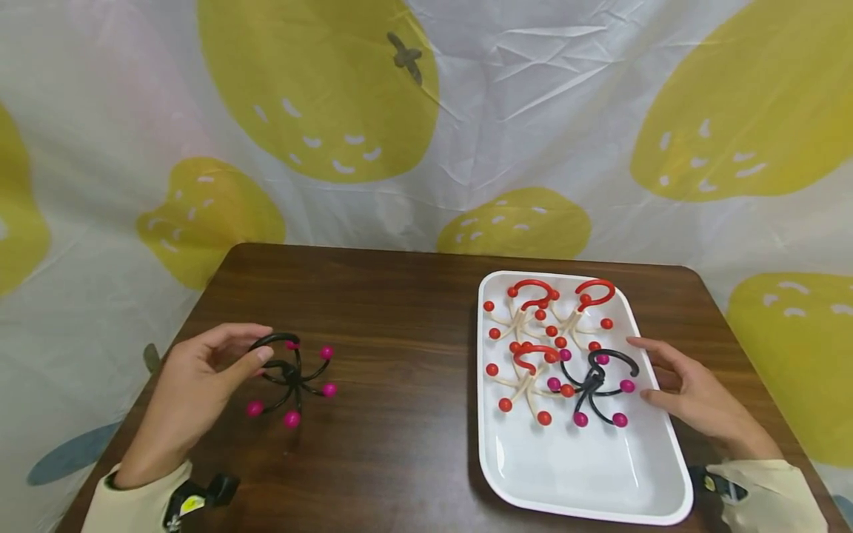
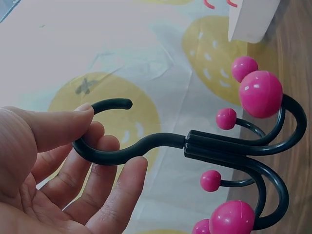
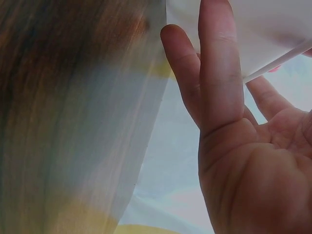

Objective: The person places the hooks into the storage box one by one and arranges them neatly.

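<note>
My left hand (image 1: 203, 381) pinches the curved top hook of a black multi-arm hanging hook (image 1: 292, 376) with bright pink ball tips. In the left wrist view, the thumb and fingers (image 2: 105, 195) lie on the bend of that black hook (image 2: 146, 146), its arms spreading to the right. My right hand (image 1: 693, 392) is at the right rim of a white tray (image 1: 580, 474), fingers fairly straight and fingertips touching it. Inside the tray are three cream multi-arm hooks with red tops and balls, one of them the near-left hook (image 1: 529, 381), and one black hook (image 1: 593, 381) with pink balls.
A dark brown wooden table (image 1: 393, 414) carries the tray on its right half. Behind it hangs a pale curtain (image 1: 373, 215) with large yellow fruit shapes. The tray's raised wall stands between its hooks and the table.
</note>
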`<state>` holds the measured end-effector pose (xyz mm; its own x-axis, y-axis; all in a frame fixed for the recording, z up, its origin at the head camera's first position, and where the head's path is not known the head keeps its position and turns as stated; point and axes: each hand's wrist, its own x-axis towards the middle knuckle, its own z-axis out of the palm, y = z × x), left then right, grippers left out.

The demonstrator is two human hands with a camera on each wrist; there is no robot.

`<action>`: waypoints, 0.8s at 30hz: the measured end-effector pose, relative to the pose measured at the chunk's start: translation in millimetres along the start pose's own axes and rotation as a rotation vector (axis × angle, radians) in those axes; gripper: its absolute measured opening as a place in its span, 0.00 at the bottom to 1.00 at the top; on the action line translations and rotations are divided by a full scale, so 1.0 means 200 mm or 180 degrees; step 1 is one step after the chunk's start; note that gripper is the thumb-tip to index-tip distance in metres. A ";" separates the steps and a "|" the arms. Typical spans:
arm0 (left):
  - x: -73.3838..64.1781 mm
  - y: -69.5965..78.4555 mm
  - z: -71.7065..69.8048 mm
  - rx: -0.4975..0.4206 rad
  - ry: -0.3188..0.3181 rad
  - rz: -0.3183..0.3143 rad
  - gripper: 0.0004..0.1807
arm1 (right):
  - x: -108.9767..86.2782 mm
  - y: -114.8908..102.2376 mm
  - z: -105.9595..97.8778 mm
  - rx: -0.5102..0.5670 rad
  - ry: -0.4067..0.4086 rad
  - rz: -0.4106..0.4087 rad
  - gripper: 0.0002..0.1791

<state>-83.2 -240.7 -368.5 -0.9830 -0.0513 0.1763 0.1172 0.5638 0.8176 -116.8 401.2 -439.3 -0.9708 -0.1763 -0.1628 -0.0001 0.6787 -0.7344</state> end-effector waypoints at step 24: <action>0.09 0.22 0.14 -0.0384 -0.0316 0.0370 0.12 | 0.00 -0.02 0.00 -0.0038 -0.0009 0.0015 0.45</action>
<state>-99.3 -193.0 -344.2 -0.9703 0.0934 0.2232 0.2409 0.4581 0.8556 -116.2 399.1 -436.2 -0.9701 -0.1751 -0.1681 0.0016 0.6879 -0.7258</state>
